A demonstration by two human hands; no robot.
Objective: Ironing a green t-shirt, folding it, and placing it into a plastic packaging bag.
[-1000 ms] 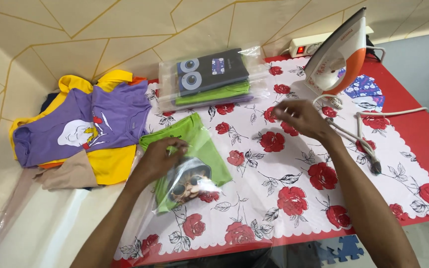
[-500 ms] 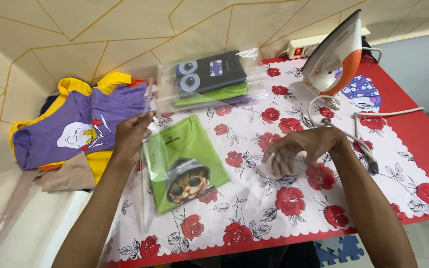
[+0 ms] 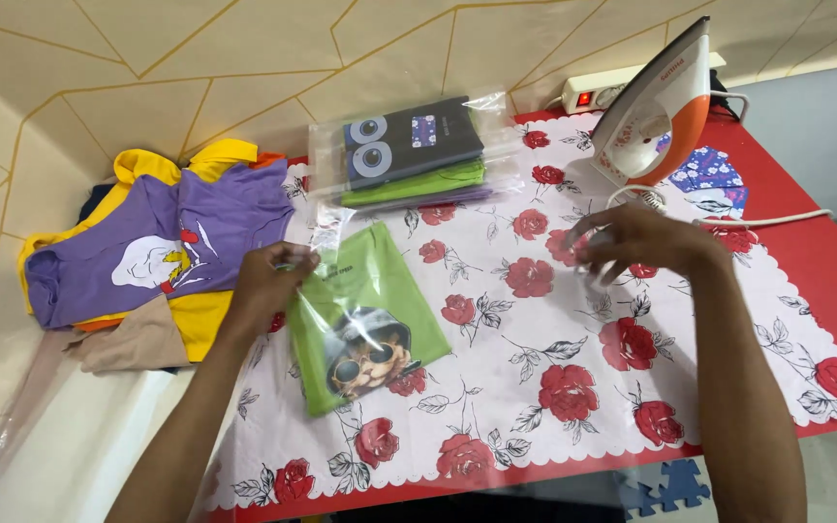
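Observation:
A folded green T-shirt (image 3: 360,320) with a cat print lies on the floral cloth (image 3: 535,387), partly under a clear plastic bag (image 3: 326,230). My left hand (image 3: 268,281) pinches the bag's edge at the shirt's upper left corner. My right hand (image 3: 636,242) is raised over the cloth to the right, its fingers closed on a crumpled bit of the same clear plastic. The film stretches between both hands and is hard to see in the middle.
A stack of bagged folded shirts (image 3: 409,150) sits at the back. An upright orange and white iron (image 3: 656,107) stands back right, its cord (image 3: 767,221) trailing across the red table (image 3: 825,252). A power strip (image 3: 598,89) lies behind it. Loose purple and yellow clothes (image 3: 176,242) are piled at the left.
My right hand has lifted off the cloth and moved up and to the right, closing on plastic. My left hand shifted slightly down and right, and the plastic now drapes over the green shirt.

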